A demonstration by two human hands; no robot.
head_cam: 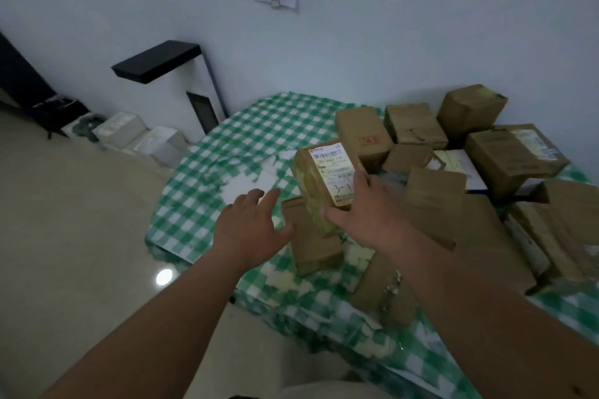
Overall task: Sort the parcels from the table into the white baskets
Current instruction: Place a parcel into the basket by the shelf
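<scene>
While the table under its green-and-white checked cloth (227,139) carries a heap of brown cardboard parcels (505,159), the right hand (366,214) grips 1 tape-wrapped brown parcel with a white shipping label (327,178), lifted above the pile and tilted, label up. Just beside it, the left hand (249,227) hovers with fingers spread, holding nothing.

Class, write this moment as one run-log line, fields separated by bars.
right hand: grips labelled parcel, lifted | left hand: open, holds nothing | other parcels: on checked table | white baskets: not seen
</scene>
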